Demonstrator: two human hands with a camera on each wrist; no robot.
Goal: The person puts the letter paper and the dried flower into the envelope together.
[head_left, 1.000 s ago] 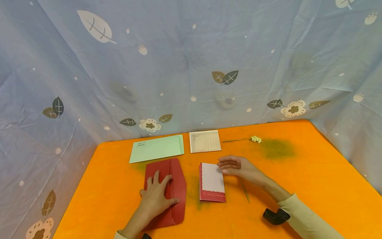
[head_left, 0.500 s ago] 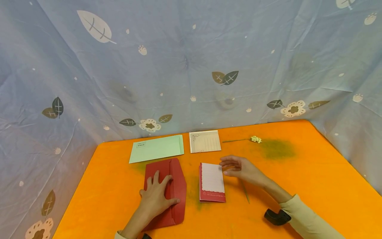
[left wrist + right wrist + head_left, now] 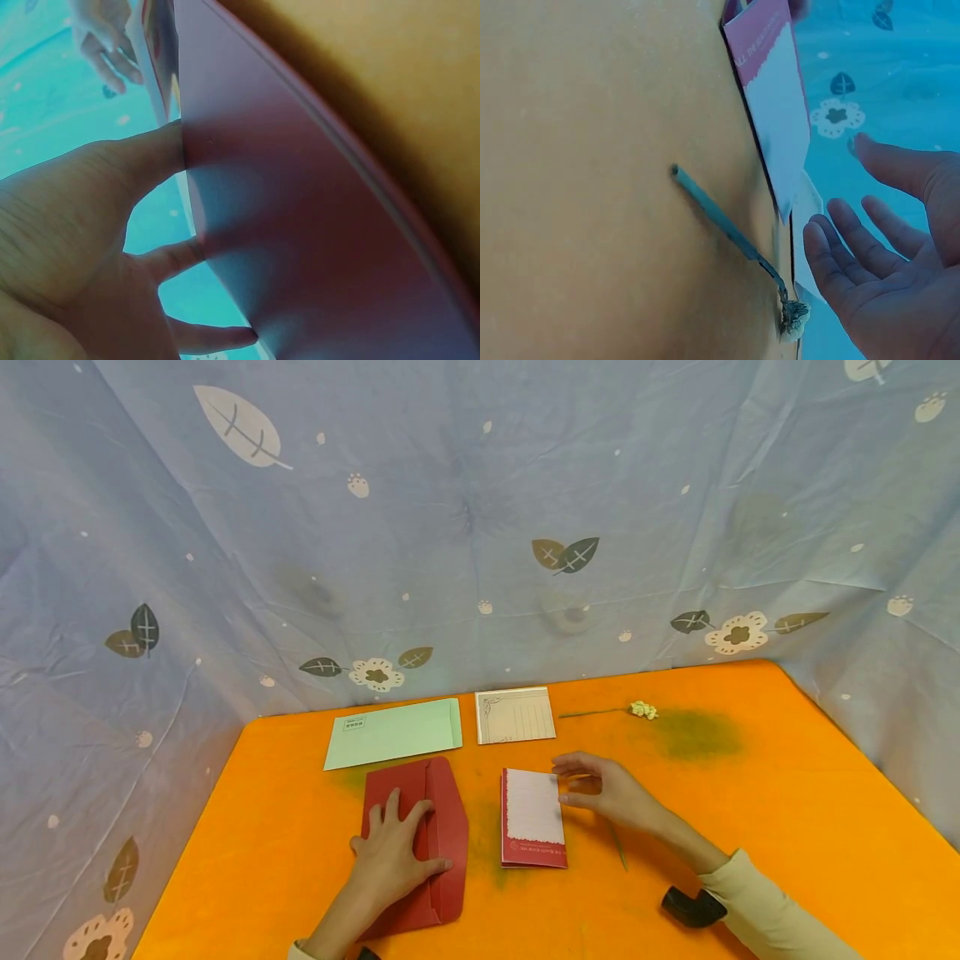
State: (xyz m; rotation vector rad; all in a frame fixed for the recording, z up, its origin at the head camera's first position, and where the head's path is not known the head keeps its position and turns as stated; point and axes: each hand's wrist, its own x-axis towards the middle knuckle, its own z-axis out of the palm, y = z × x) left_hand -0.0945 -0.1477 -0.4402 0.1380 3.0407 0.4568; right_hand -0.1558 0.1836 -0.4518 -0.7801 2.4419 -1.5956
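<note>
The person's left hand [image 3: 390,856] has its fingers spread wide, their tips and the thumb touching the top of the red envelope [image 3: 448,827] and gripping nothing. To the right of the red envelope lies the folded card [image 3: 534,806]. Farther right, the right hand [image 3: 611,789] hovers near the card's far corner, fingers loosely bent, thumb apart, holding nothing. A flower stem [image 3: 716,217] lies below that hand, right of the envelope.

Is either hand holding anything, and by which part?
Nothing is gripped: the left hand rests, spread, on the red envelope; the right hand hovers beside the red-and-white card.
</note>
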